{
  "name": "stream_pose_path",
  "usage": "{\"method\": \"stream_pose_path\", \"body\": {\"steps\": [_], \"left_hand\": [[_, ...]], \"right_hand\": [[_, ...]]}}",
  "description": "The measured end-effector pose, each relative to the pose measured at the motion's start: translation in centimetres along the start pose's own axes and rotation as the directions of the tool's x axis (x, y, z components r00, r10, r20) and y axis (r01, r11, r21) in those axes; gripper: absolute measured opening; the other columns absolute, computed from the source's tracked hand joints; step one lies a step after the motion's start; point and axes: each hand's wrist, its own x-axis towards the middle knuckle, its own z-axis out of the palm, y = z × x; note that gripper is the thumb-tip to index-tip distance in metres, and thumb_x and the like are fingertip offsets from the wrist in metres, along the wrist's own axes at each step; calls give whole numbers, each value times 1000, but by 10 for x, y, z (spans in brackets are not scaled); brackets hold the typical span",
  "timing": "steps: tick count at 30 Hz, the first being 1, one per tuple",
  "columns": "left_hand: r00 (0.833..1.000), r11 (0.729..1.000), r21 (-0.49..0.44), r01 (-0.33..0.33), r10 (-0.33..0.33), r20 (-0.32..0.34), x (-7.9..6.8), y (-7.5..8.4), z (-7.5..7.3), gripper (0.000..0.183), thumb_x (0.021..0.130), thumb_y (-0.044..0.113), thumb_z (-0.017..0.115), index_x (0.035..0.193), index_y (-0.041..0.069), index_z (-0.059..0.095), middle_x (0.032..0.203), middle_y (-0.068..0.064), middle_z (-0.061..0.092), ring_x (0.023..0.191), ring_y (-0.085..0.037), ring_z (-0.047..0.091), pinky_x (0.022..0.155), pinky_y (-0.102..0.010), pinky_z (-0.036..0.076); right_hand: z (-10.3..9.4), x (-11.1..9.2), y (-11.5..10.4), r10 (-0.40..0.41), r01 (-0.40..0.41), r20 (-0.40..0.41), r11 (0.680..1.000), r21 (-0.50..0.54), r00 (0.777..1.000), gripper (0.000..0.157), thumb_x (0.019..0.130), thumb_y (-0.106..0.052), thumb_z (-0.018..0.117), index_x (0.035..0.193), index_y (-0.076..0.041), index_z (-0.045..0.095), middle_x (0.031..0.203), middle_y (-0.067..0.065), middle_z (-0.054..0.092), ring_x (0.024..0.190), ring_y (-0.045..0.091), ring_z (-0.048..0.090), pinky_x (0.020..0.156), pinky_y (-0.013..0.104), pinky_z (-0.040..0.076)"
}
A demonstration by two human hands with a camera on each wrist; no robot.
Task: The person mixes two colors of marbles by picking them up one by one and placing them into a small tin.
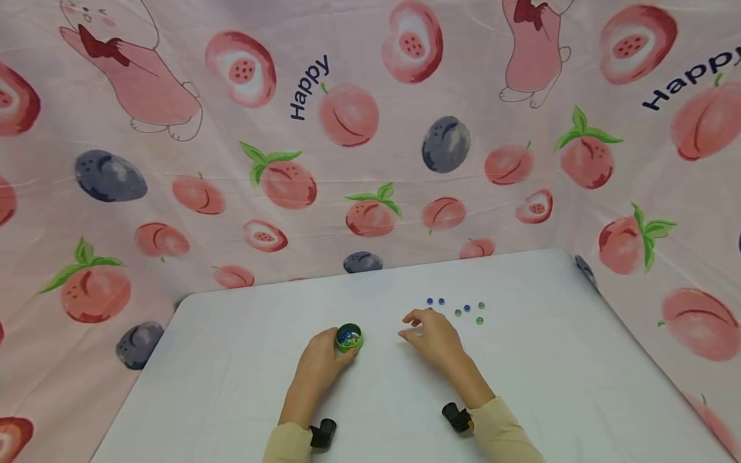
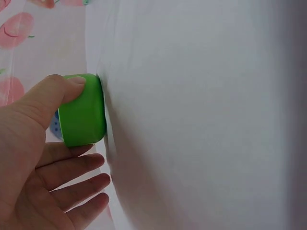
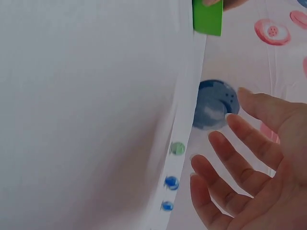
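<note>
A small green cup (image 1: 357, 345) stands upright on the white table, and blue and green beads (image 1: 348, 337) show inside it. My left hand (image 1: 318, 363) holds the cup from its left side. Thumb and index finger pinch its wall in the left wrist view, while the other fingers (image 2: 79, 167) spread below. To the right of the cup, my right hand (image 1: 435, 341) hovers with fingers loosely bent and apart, holding nothing visible. Just beyond it lie loose blue beads (image 1: 442, 301) and green beads (image 1: 480, 320); one blue bead is partly hidden by the hand.
The table (image 1: 220, 386) is covered in white cloth. A pink curtain (image 1: 324, 244) printed with peaches surrounds its back and sides. Black wrist cameras (image 1: 457, 418) sit on both wrists near the beige sleeves (image 1: 502, 431).
</note>
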Motion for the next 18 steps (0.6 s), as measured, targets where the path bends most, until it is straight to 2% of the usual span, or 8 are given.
{"method": "stream_pose_path", "body": {"steps": [9, 18], "left_hand": [[1000, 1000, 10, 5, -5, 8, 1, 1, 0, 53, 86, 27, 80, 122, -8, 62, 117, -21, 68, 111, -37, 64, 95, -50, 53], [1000, 1000, 23, -4, 3, 22, 3, 1, -3, 50, 85, 28, 81, 117, -6, 64, 111, -18, 70, 104, -33, 67, 91, -48, 55]], "right_hand": [[-12, 1, 15, 55, -57, -35, 997, -55, 998, 25, 88, -25, 79, 108, -11, 74, 100, 7, 69, 87, 21, 61, 73, 37, 54], [-9, 9, 21, 62, -63, -16, 995, -71, 998, 23, 88, -23, 79, 106, -10, 74, 94, 5, 68, 84, 21, 62, 70, 37, 53]]}}
